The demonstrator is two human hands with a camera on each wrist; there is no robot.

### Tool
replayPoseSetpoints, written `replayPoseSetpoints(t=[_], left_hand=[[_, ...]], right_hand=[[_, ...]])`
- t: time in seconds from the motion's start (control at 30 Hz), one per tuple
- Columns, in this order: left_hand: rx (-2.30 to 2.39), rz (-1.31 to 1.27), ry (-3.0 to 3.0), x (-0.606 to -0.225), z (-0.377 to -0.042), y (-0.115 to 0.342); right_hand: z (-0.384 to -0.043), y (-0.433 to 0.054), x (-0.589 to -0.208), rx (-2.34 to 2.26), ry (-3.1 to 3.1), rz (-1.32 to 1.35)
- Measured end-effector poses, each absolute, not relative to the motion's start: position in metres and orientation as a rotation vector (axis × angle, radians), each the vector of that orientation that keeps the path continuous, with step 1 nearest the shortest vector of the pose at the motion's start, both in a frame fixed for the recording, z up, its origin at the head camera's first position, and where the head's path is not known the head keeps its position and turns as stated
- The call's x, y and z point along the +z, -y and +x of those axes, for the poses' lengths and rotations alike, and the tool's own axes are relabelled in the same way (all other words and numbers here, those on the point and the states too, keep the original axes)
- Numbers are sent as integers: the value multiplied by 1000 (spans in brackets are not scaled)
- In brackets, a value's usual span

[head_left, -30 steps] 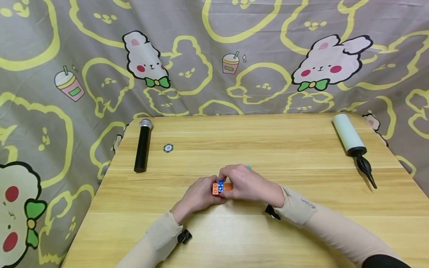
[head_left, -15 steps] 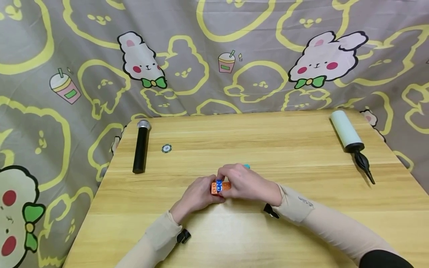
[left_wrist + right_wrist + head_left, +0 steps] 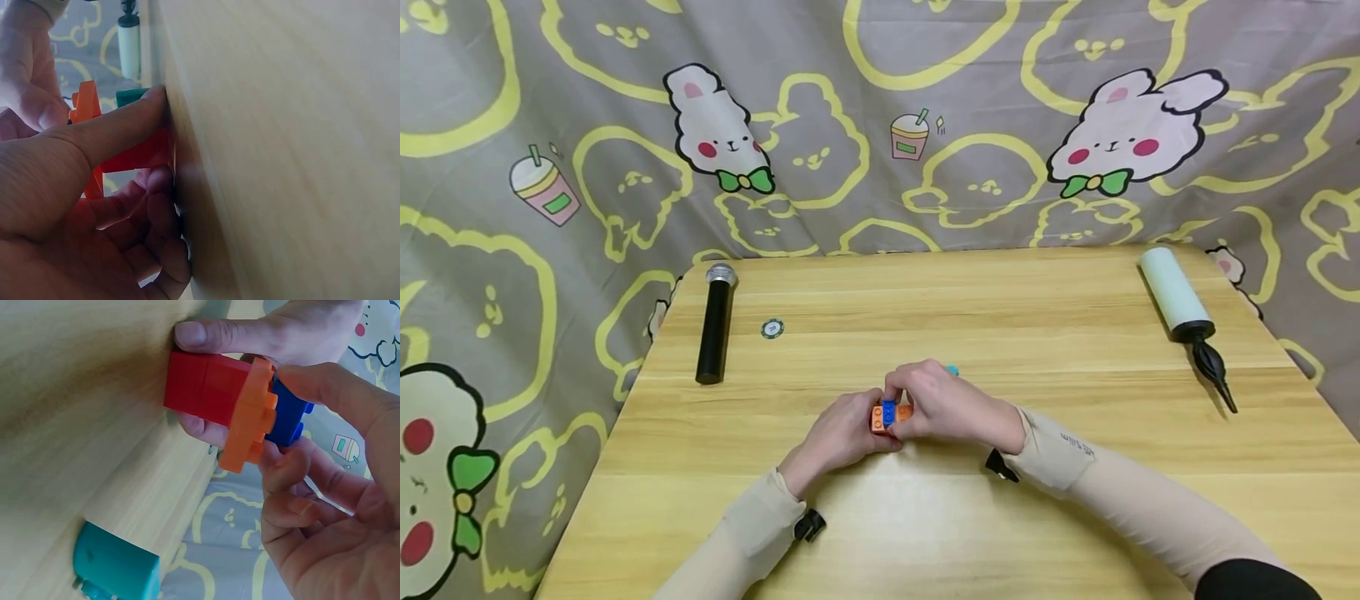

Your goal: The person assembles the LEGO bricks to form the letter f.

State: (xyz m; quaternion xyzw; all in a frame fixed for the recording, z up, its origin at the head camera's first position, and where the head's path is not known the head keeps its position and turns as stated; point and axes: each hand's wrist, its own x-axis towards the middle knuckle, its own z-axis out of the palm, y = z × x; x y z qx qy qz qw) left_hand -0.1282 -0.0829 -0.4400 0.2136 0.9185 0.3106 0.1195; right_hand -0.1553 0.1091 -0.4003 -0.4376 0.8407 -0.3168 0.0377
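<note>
A small stack of toy building bricks stands on the table between both hands. Its red bricks are at the bottom, with a wider orange brick across them and a blue brick on top. My left hand grips the red part low down, its thumb along one side and fingers on the other. From above, my right hand pinches the blue brick between thumb and fingertips. The blue brick sits against the orange one's studs. A teal brick lies on the table beyond the right hand, mostly hidden in the head view.
At the left of the wooden table lie a black microphone and a poker chip. A pale green hand pump with a black nozzle lies at the far right. A patterned curtain hangs behind the table.
The head view has shifted slightly. Both hands keep the same hold on the brick stack, and the blue brick stays on the orange one.
</note>
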Motion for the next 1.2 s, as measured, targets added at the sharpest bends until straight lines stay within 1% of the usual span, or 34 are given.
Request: replayPoseSetpoints(t=[0.6,0.77,0.93,1.07,1.2], left_hand=[[905,616,-2687,-438,-127,82],[898,607,-2683,-440,-126,82],[858,595,-2679,-440,-127,82],[811,559,-2683,-439,-127,81],[789,539,-2687,-438,-127,80]], right_hand=[[-155,-112,-407,-1022,-2573,-1338],[-155,-113,-405,-963,-2577,-1316],[-161,-129,-398,-914,-2615,-1205],[-176,-153,-392,-909,-2712,-1085],[-190,-176,-398,-795,-2801,-947]])
